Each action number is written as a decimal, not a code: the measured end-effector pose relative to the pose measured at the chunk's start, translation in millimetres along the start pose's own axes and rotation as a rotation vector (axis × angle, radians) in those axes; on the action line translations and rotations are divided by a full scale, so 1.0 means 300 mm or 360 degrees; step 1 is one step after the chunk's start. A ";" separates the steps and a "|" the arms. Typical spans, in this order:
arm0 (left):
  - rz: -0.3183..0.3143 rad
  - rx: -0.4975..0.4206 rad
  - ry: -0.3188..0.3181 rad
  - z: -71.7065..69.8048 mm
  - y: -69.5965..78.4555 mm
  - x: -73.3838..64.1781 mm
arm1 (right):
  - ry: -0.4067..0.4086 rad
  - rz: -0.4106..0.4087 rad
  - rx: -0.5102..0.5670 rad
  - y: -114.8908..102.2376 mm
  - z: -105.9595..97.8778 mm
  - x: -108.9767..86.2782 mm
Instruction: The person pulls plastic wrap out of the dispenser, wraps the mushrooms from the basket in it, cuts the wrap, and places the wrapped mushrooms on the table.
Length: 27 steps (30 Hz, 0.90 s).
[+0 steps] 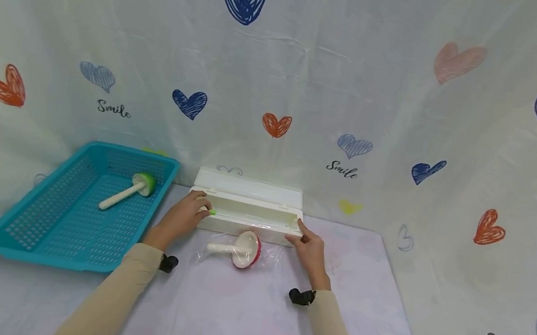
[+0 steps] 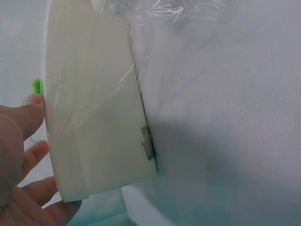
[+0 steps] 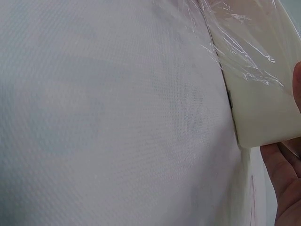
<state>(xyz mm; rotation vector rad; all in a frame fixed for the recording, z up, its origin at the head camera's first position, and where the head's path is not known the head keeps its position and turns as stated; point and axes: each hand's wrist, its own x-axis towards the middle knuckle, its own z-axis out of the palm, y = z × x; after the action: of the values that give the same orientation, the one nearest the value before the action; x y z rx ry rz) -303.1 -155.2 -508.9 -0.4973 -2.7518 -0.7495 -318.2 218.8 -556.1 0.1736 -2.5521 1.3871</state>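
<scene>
A long white cling film dispenser [image 1: 249, 228] stands on the table with its lid [image 1: 250, 188] raised at the back. My left hand [image 1: 184, 217] grips its left end, thumb on the rim beside a small green tab [image 2: 37, 86]. At the right end my right hand [image 1: 309, 250] holds the corner between thumb and fingers. Clear film [image 3: 249, 52] hangs over the dispenser's front. Just before it lies a mushroom-shaped object [image 1: 247, 250] with a white stem and red cap, clear film around it; whether fully wrapped I cannot tell.
To the left stands a teal plastic basket [image 1: 72, 262] with perforated walls. Inside it lies a similar mushroom-shaped object [image 1: 143, 184] with a green cap. A white curtain [image 1: 283, 65] printed with hearts hangs behind the table [image 1: 234, 324].
</scene>
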 end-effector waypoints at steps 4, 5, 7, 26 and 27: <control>-0.0016 -0.0036 -0.0031 -0.005 -0.001 0.000 | 0.0014 0.0000 -0.0010 0.004 0.000 -0.005; -0.0033 -0.0047 -0.0029 -0.008 -0.002 -0.001 | 0.0013 -0.0001 -0.0010 0.005 0.000 -0.005; -0.0061 -0.0069 -0.0017 -0.012 -0.005 -0.002 | 0.0014 -0.0007 -0.0008 0.006 -0.002 -0.003; -0.0498 -0.0154 0.0012 -0.014 0.001 -0.028 | 0.0016 0.0047 0.0016 0.011 0.001 -0.003; -0.0537 -0.0161 0.0018 -0.015 0.001 -0.029 | 0.0018 0.0040 0.0019 0.011 0.002 -0.002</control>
<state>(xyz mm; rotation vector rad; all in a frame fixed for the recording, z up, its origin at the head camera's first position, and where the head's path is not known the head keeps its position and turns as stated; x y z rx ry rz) -294.3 -159.7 -507.8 -0.0425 -2.8316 -0.9663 -318.5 220.0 -559.3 0.1359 -2.5458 1.4084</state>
